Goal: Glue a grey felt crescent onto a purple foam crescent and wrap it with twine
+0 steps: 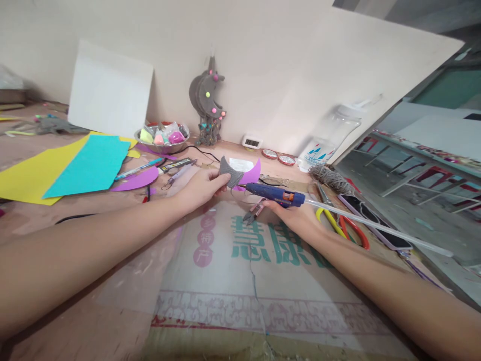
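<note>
My left hand pinches a purple crescent cutout by its left side, where grey yarn covers the surface. In my right hand is a blue hot glue gun, its tip pointing left at the lower edge of the crescent. Whether the tip touches it, I cannot tell. A long clear glue stick sticks out of the gun's back end. Just under the gun, a pair of pliers lies on the printed sheet by my right fingers.
Yellow-and-red-handled scissors, a phone and a yarn skein lie to the right. A clear bottle stands behind. On the left are coloured sheets and a bowl. A grey crescent ornament hangs on the wall.
</note>
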Demonstrator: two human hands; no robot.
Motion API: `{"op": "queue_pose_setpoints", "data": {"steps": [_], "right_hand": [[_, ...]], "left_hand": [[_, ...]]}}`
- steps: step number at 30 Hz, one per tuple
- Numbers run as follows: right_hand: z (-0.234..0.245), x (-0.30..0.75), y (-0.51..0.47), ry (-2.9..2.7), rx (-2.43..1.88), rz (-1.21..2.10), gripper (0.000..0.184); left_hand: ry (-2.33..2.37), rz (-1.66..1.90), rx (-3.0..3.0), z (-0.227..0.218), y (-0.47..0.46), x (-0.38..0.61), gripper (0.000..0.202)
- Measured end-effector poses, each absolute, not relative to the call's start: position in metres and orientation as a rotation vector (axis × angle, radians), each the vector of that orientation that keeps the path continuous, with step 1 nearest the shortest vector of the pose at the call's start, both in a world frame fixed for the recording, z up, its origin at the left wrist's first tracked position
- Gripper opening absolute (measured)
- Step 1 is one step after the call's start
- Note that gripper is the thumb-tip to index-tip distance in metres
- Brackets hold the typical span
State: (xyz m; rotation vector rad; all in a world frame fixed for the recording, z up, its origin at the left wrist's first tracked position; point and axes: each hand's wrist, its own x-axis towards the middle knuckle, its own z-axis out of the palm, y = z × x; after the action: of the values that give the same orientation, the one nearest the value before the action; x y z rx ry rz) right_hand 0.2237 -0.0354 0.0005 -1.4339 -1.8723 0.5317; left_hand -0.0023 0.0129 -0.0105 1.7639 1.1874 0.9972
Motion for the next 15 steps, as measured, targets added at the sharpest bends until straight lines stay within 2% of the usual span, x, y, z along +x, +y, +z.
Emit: {"op": "queue_pose_setpoints", "data": {"steps": [15], "right_hand": [[-0.0015,0.2246,-0.0340,-1.778,-1.497,0.485,0.021]], "left_hand": [[1.174,1.002,1.774,-0.0110,0.0136,-0.0028,0.037]]}}
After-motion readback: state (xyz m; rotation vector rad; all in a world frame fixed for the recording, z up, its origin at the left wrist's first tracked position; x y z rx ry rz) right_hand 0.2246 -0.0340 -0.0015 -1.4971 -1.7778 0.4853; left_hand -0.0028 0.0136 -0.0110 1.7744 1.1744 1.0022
